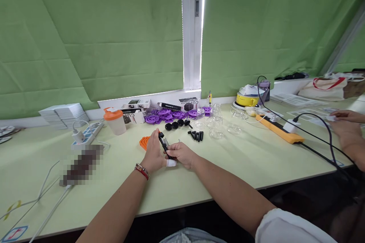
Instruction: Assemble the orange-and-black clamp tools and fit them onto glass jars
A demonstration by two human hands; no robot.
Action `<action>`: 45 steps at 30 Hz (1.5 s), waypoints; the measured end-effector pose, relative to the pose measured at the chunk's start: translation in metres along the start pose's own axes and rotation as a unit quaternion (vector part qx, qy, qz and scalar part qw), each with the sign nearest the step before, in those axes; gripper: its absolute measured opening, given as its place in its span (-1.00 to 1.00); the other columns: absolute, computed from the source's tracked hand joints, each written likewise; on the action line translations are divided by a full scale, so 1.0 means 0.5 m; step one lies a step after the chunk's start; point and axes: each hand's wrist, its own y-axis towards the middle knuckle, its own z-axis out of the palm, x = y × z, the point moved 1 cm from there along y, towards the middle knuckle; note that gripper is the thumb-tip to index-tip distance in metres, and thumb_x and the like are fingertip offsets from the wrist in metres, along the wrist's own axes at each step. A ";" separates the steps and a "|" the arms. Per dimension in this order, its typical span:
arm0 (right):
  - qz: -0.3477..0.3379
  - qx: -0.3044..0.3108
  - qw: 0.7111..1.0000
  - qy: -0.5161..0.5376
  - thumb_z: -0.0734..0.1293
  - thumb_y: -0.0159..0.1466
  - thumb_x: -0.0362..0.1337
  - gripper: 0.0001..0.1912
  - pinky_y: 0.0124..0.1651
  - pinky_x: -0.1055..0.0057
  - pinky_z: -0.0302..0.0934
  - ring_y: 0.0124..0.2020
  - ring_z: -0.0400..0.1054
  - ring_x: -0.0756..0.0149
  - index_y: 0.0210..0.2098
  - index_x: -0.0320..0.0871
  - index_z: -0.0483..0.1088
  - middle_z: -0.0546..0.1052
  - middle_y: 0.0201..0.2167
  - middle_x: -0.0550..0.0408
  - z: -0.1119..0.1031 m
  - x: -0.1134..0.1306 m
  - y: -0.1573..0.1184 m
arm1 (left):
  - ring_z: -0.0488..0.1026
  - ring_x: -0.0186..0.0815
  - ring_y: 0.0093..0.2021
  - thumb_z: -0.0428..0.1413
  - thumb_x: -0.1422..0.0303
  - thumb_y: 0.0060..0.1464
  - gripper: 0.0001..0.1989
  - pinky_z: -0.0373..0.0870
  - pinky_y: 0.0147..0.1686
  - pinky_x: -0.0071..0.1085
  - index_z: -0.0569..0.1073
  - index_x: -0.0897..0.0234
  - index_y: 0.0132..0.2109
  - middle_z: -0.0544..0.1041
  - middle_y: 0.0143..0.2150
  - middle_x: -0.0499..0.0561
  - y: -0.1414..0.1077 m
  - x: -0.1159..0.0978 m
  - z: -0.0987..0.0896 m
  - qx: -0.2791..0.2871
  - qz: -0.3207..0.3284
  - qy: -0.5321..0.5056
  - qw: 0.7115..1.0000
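Both my hands meet above the table (216,174) around a slim black plastic part (163,142), which has a rounded upper end and a pale or shiny strip beside it. My left hand (153,156) is closed round its left side, with a white wrapping on the thumb. The fingers of my right hand (184,154) pinch its lower end. Just behind my left hand lie orange plastic pieces (144,142), partly hidden. Several short black plastic pieces (196,136) lie a little beyond my right hand, with black round-headed pieces (174,125) behind them.
Purple plastic rings (165,114) and printed boxes (189,104) line the back. Transparent cups (216,126) stand right of them. An orange-lidded shaker bottle (115,121) and a phone-like blurred object are left. Right are an orange power strip (278,129), cables and another person's hands (346,125).
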 end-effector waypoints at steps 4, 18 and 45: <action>-0.001 0.000 1.000 0.000 0.47 -0.03 -0.23 -0.75 -0.35 0.42 0.17 -0.51 0.33 0.42 -0.42 -0.29 0.49 0.49 -0.57 0.10 -0.001 0.005 -0.003 | -0.04 0.18 0.30 0.33 0.26 -0.49 0.23 -0.03 0.20 0.09 -0.11 0.34 0.33 0.00 0.30 0.35 0.002 -0.008 0.001 0.029 0.022 0.066 0.997; 0.011 0.008 1.000 -0.006 0.48 -0.03 -0.19 -0.71 -0.36 0.42 0.14 -0.53 0.31 0.42 -0.39 -0.28 0.49 0.50 -0.54 0.09 -0.011 0.005 -0.002 | 0.16 0.10 0.20 0.27 0.14 -0.36 0.17 0.14 0.13 0.06 -0.17 0.27 0.33 0.17 0.19 0.25 0.009 -0.036 -0.005 0.032 0.096 0.166 0.981; -0.017 0.027 0.999 -0.001 0.48 -0.07 -0.17 -0.70 -0.30 0.37 0.14 -0.52 0.32 0.39 -0.45 -0.29 0.48 0.48 -0.60 0.10 -0.016 -0.003 0.004 | 0.29 0.01 0.03 0.25 0.26 -0.36 -0.15 0.26 0.02 -0.05 0.11 0.22 0.14 0.31 0.03 0.16 0.011 -0.061 -0.008 0.026 0.133 0.169 0.976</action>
